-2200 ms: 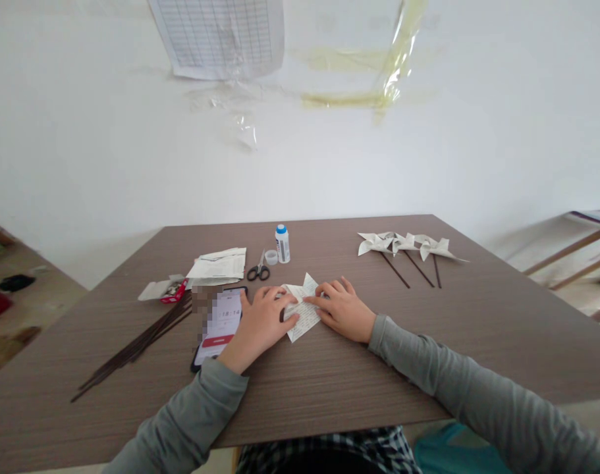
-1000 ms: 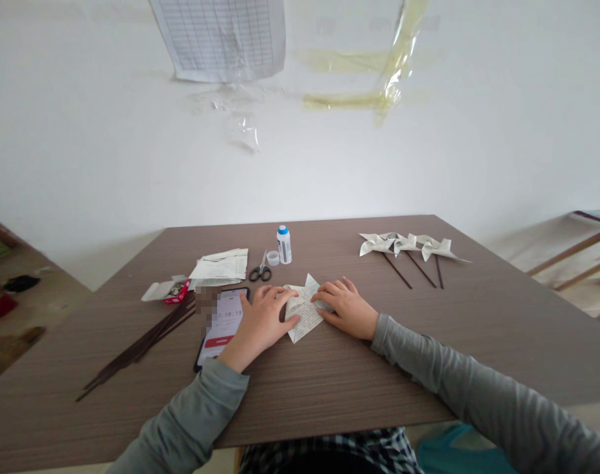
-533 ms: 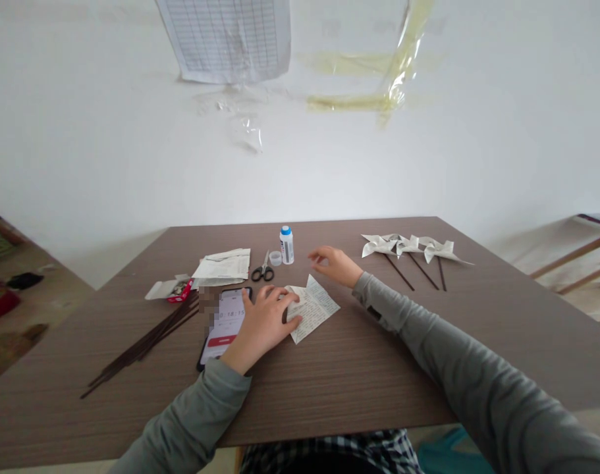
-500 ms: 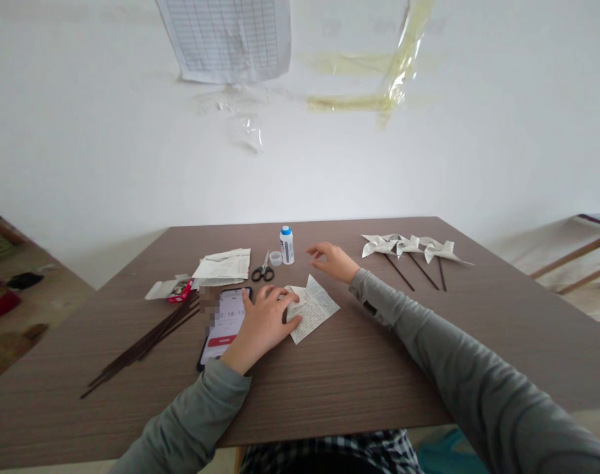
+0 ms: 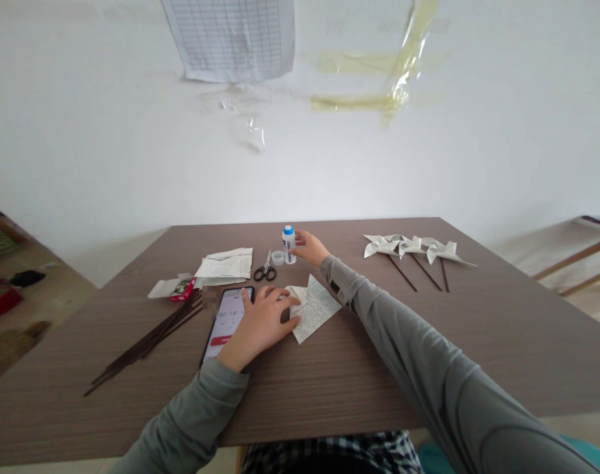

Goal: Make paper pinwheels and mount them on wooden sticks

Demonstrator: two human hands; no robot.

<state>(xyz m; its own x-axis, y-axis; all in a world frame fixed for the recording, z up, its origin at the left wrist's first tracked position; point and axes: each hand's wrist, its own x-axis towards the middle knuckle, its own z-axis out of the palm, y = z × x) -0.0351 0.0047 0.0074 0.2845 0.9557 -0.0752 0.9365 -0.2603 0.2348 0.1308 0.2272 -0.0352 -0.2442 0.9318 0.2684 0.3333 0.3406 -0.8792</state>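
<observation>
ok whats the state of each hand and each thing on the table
left hand: spread, resting on the paper
right hand: at the bottle, firmness of grip unclear
paper: folded, partly under left hand
bottle: upright
tub: beside bottle, contents unclear
scissors: lying flat
sheets: piled
phone: face up, screen lit, partly covered
box: open
sticks: loose bundle
pinwheels: three, lying down
</observation>
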